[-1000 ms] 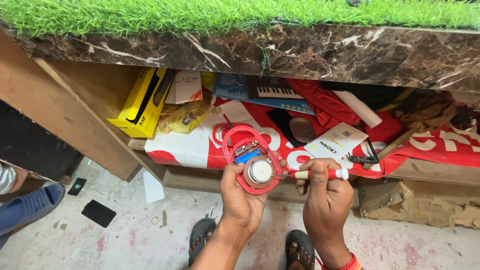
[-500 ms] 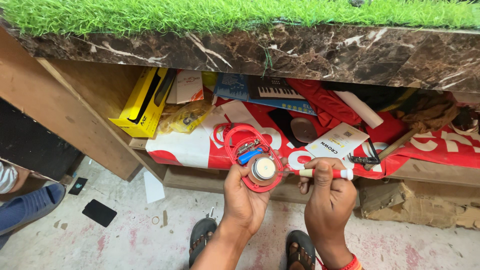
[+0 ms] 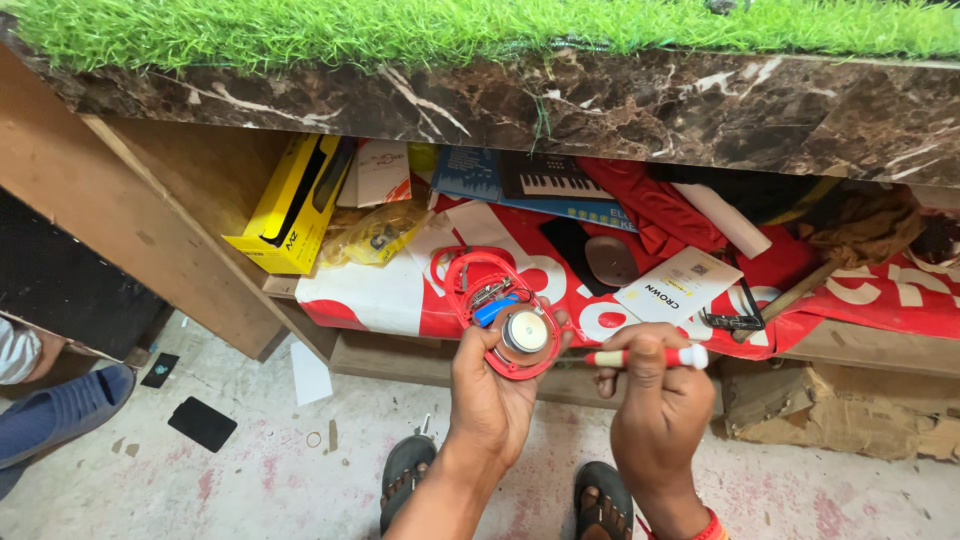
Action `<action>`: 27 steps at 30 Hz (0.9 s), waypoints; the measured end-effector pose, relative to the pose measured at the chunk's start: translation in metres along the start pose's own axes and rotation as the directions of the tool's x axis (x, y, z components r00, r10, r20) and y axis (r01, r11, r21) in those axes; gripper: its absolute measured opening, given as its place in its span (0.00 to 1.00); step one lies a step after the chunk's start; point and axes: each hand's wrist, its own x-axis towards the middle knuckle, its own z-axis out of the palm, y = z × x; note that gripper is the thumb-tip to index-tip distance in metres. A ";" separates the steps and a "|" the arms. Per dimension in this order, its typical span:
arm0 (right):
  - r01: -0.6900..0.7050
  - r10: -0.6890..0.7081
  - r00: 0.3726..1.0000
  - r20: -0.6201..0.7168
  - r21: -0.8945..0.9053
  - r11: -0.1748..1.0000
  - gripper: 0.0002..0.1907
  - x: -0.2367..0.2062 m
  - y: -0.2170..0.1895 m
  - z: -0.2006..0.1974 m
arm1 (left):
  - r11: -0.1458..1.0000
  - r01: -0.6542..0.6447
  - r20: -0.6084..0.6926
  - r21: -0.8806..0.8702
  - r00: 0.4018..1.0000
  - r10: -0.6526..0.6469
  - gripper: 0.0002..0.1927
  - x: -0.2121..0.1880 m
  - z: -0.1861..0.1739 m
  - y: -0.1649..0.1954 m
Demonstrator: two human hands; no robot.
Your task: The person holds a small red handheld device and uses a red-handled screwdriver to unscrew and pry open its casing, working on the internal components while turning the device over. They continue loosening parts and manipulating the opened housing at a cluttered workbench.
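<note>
- The left hand holds a red plastic part up in front of the open shelf under the marble counter edge.
- Its fingers are curled under the part's lower, round end, and the thumb presses on the rim at the right, beside a round silver speaker set in that end.
- The part's long axis runs from lower right to upper left; its wire-loop end points away from the person, toward the shelf, with a small blue piece just above the speaker.
- The right hand pinches a screwdriver with a red and cream handle between thumb and curled fingers.
- The screwdriver lies level, handle end to the right, shaft pointing left toward the speaker's rim; whether the tip touches it I cannot tell.
- On the shelf behind lie a red and white banner, a yellow box at the left end and a white card.
- 2 sandalled feet stand on the floor below the hands.
</note>
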 end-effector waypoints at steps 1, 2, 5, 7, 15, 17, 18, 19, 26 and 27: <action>-0.007 0.007 1.000 0.027 0.001 1.000 0.19 -0.001 0.001 0.001 | 1.000 0.001 0.004 -0.001 1.000 -0.001 0.23 0.000 -0.001 0.000; -0.014 0.014 0.999 0.052 0.000 1.000 0.18 -0.002 0.003 0.002 | 1.000 0.003 0.009 -0.003 1.000 -0.003 0.22 0.001 -0.001 0.000; 0.015 -0.003 0.995 0.100 -0.111 0.994 0.18 -0.004 0.004 0.003 | 1.000 0.012 -0.004 0.004 1.000 -0.012 0.23 0.001 -0.001 -0.001; 0.034 -0.013 0.993 0.119 -0.173 0.984 0.17 -0.004 0.004 0.004 | 1.000 0.014 -0.002 0.013 1.000 -0.014 0.24 0.001 -0.002 -0.001; 0.027 -0.005 0.990 0.139 -0.153 0.988 0.17 -0.005 0.002 0.005 | 0.999 0.015 0.008 0.049 1.000 -0.015 0.24 0.002 -0.004 -0.002; 0.031 -0.011 0.990 0.143 -0.143 0.989 0.17 -0.005 0.003 0.006 | 0.999 0.017 0.009 0.043 1.000 -0.018 0.24 0.001 -0.004 -0.002; 0.033 -0.013 0.989 0.145 -0.138 0.990 0.16 -0.005 0.003 0.006 | 0.999 0.019 0.008 0.040 1.000 -0.019 0.24 0.001 -0.004 -0.002; 0.034 -0.012 0.989 0.149 -0.143 0.989 0.16 -0.005 0.003 0.006 | 0.999 0.022 0.011 0.049 1.000 -0.023 0.24 0.001 -0.004 -0.002; 0.034 -0.001 0.988 0.157 -0.211 0.977 0.16 -0.005 0.001 0.007 | 0.998 0.024 -0.008 0.051 1.000 -0.023 0.24 0.000 -0.002 -0.002; 0.036 -0.001 0.988 0.157 -0.220 0.975 0.15 -0.005 0.000 0.007 | 0.998 0.023 -0.010 0.052 1.000 -0.023 0.24 0.001 -0.002 -0.002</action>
